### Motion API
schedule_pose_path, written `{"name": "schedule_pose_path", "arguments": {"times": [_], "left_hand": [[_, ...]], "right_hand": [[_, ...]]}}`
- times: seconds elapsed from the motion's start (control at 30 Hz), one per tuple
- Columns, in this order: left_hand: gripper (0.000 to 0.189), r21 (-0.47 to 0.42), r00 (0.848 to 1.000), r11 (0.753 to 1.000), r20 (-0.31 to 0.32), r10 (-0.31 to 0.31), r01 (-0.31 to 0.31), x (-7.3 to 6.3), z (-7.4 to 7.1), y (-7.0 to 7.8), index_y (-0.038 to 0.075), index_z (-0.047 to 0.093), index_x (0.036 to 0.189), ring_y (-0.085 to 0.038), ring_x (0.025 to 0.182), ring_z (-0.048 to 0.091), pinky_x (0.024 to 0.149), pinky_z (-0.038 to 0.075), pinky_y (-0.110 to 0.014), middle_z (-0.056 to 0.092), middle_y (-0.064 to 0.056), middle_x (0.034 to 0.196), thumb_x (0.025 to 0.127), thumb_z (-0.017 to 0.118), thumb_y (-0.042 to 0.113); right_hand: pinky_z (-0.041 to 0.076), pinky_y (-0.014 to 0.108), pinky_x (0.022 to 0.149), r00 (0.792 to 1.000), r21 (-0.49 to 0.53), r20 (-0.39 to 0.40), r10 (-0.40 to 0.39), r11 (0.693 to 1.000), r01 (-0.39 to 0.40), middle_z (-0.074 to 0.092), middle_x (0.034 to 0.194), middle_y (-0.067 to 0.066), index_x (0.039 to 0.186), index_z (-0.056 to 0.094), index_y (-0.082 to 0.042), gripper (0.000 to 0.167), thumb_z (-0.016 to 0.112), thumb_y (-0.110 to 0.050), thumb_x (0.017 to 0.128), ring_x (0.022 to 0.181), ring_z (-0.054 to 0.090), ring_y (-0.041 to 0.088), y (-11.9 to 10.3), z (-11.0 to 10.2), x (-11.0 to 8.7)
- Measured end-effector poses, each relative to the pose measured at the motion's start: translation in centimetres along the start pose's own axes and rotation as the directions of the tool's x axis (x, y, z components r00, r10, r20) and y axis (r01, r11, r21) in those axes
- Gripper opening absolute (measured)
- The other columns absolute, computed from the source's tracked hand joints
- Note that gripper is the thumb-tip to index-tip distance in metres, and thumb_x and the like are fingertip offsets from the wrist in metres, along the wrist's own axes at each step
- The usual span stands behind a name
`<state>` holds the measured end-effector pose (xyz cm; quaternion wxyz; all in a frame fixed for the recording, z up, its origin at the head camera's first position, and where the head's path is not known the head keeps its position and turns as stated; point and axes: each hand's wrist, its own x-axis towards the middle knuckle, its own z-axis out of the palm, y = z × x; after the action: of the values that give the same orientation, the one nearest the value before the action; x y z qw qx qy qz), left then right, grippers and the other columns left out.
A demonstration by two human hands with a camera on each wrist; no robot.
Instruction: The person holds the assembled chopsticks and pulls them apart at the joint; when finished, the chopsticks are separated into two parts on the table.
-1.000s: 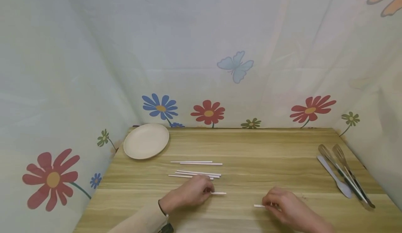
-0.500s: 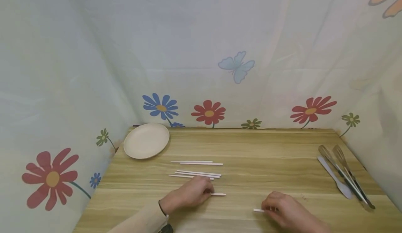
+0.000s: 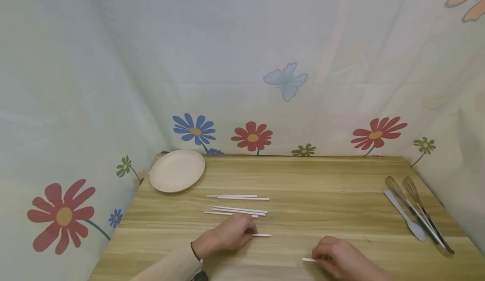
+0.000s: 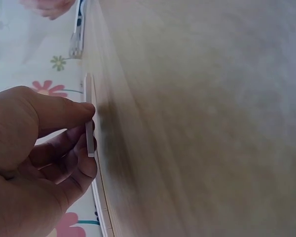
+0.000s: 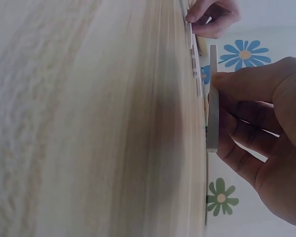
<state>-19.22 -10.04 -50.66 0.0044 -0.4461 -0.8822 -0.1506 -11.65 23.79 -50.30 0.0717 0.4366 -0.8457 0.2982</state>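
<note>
We pinched white stick in left hand, second stick in right hand, near middle, prolly for balance.

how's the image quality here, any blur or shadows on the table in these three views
Head view: soft, even light, plate clearly outlined; left wrist view: tabletop blurred, soft dark shadow beside the left hand, pale haze at upper right; right wrist view: broad soft shadow on the tabletop, which blurs toward far left, while the white stick in the right hand looks sharper.
</note>
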Motion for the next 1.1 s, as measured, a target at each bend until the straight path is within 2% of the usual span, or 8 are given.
{"name": "schedule_pose_path", "arguments": {"times": [0.2, 0.37, 0.63, 0.73, 0.93, 1.1], "left_hand": [[0.01, -0.008, 1.0, 1.0, 0.019, -0.015, 0.015, 0.0, 0.0, 0.0, 0.016, 0.076, 0.088, -0.001, 0.08, 0.06, 0.074, 0.048, -0.015, 0.067, 0.009, 0.084, 0.081, 0.073, 0.01], [0.01, -0.011, 0.999, 1.0, 0.034, -0.013, 0.014, 0.1, 0.0, -0.1, 0.017, 0.076, 0.088, 0.0, 0.08, 0.06, 0.073, 0.048, -0.014, 0.067, 0.009, 0.083, 0.081, 0.073, 0.009], [0.011, -0.018, 1.0, 1.0, 0.006, 0.009, -0.009, 0.2, 0.0, 0.0, 0.018, 0.076, 0.084, 0.003, 0.077, 0.06, 0.071, 0.048, -0.011, 0.07, 0.011, 0.081, 0.078, 0.075, 0.008], [0.012, -0.032, 1.0, 0.999, 0.009, -0.007, 0.007, 0.3, 0.1, 0.0, 0.018, 0.076, 0.084, 0.003, 0.076, 0.06, 0.07, 0.047, -0.011, 0.07, 0.011, 0.08, 0.078, 0.075, 0.008], [0.011, -0.079, 0.998, 0.995, 0.032, -0.063, 0.065, 0.2, 0.1, -0.1, 0.018, 0.077, 0.085, 0.004, 0.077, 0.059, 0.07, 0.047, -0.01, 0.071, 0.01, 0.081, 0.079, 0.075, 0.008], [0.01, -0.082, 0.996, 0.993, 0.033, -0.085, 0.088, 0.2, 0.0, -0.1, 0.018, 0.078, 0.087, 0.003, 0.079, 0.061, 0.071, 0.048, -0.01, 0.072, 0.011, 0.083, 0.08, 0.076, 0.01]], "right_hand": [[0.045, 0.008, 0.067, 0.999, 0.03, 0.044, 0.018, 0.999, -0.019, 0.066, 0.087, -0.009, 0.091, 0.071, -0.02, 0.005, 0.071, -0.017, 0.088, 0.081, 0.058, -0.004, 0.1, 0.1, 0.0], [0.049, 0.013, 0.065, 0.996, 0.049, 0.082, 0.039, 0.998, -0.043, 0.067, 0.087, -0.011, 0.091, 0.072, -0.021, 0.011, 0.074, -0.013, 0.084, 0.08, 0.059, -0.004, 0.1, 0.2, 0.0], [0.047, 0.012, 0.066, 0.997, 0.024, 0.071, 0.02, 0.999, -0.022, 0.066, 0.087, -0.013, 0.092, 0.072, -0.022, 0.013, 0.075, -0.012, 0.083, 0.081, 0.058, -0.004, 0.2, 0.6, 0.0], [0.047, 0.012, 0.067, 0.997, -0.001, 0.07, 0.017, 1.0, -0.017, 0.065, 0.088, -0.016, 0.09, 0.072, -0.022, 0.016, 0.077, -0.01, 0.081, 0.081, 0.058, -0.005, 0.3, 0.8, 0.0], [0.048, 0.015, 0.065, 0.993, 0.017, 0.106, 0.043, 0.999, -0.045, 0.065, 0.088, -0.016, 0.09, 0.072, -0.022, 0.011, 0.074, -0.013, 0.084, 0.082, 0.057, -0.006, 0.4, 0.9, -0.2], [0.046, 0.012, 0.065, 0.993, 0.005, 0.112, 0.04, 0.999, -0.041, 0.064, 0.087, -0.017, 0.089, 0.072, -0.022, 0.013, 0.075, -0.012, 0.082, 0.081, 0.056, -0.007, 0.4, 1.1, -0.2]]}}
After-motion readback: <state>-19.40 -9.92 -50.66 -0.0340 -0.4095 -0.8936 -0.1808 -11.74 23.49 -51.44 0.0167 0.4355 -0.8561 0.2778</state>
